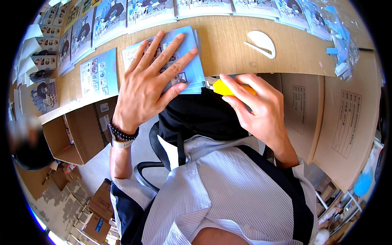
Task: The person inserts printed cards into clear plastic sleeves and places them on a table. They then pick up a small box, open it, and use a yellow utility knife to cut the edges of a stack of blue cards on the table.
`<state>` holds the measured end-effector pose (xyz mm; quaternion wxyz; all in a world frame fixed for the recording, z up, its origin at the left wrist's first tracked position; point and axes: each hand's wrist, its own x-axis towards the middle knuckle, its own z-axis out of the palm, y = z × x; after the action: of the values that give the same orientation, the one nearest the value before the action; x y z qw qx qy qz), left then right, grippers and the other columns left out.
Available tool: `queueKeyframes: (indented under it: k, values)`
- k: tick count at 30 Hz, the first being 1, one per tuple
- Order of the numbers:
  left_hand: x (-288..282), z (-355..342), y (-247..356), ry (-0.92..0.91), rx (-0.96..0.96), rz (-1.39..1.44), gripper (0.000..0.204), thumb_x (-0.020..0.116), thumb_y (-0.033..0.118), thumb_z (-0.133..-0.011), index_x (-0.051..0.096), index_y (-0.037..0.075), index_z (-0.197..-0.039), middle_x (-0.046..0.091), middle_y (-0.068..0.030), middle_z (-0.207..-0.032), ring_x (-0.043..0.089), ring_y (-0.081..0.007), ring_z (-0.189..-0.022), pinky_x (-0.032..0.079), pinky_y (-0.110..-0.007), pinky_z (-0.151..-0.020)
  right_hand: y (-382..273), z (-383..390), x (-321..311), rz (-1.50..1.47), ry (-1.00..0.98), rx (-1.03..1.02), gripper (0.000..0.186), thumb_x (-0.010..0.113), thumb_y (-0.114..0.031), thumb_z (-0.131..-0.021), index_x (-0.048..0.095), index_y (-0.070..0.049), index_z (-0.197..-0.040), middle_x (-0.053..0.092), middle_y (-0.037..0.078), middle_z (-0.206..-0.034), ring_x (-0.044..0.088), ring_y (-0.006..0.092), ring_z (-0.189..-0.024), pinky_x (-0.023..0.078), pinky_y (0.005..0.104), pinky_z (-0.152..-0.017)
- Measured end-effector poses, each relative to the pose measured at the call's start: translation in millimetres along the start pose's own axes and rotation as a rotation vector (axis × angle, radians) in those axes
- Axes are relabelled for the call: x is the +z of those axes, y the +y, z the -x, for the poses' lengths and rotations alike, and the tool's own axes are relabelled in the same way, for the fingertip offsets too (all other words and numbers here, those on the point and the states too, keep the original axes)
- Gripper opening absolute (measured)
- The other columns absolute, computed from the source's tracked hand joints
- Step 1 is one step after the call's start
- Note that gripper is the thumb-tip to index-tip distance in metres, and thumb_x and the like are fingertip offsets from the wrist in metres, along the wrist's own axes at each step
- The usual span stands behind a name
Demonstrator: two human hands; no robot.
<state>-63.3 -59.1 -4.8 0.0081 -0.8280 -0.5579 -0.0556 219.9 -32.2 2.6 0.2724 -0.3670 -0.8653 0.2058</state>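
Note:
My left hand (149, 77) lies flat with its fingers spread on a small stack of blue printed booklets (190, 45) at the table's near edge. In my right hand (261, 106) is a yellow utility knife (228, 87), gripped between thumb and fingers. Its metal tip meets the lower right corner of the stack, though whether it cuts into anything I cannot tell. Left of the stack lies another light blue printed booklet (99, 72). Further right on the table rests a white curved plastic cutter (261, 44).
Stacks of illustrated booklets (150, 14) line the table's far side and left end. Crumpled clear and blue plastic wrap (343, 45) sits at the right. Cardboard boxes stand below, one open box (81, 134) at left and a large carton (347, 122) at right.

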Motion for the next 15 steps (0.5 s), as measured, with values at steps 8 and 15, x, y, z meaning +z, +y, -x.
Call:
queueKeyframes:
  k: [8,15]
  values:
    - [1.3,0.6,1.2,0.000,-0.004,-0.002,0.072,0.031,0.075,-0.103,0.047,0.036,-0.161,0.038,-0.0020,-0.171,0.028,-0.0341,-0.160,0.021,-0.055,-0.131,5.8,-4.1,-4.0,-0.004,-0.015,-0.045,0.045,0.086,-0.012,-0.081,0.078,-0.013,-0.126,0.069,0.002,-0.097,0.069,0.0189,-0.075,0.057,0.0311,-0.066]
    - [0.4,0.5,0.2,0.003,0.007,-0.001,0.074,0.031,0.076,-0.102,0.047,0.035,-0.161,0.040,-0.0023,-0.170,0.028,-0.0341,-0.160,0.022,-0.054,-0.131,10.0,-6.6,-1.6,-0.024,-0.006,-0.056,0.045,0.086,-0.012,-0.080,0.078,-0.013,-0.125,0.069,0.003,-0.094,0.070,0.0197,-0.073,0.057,0.0316,-0.065]
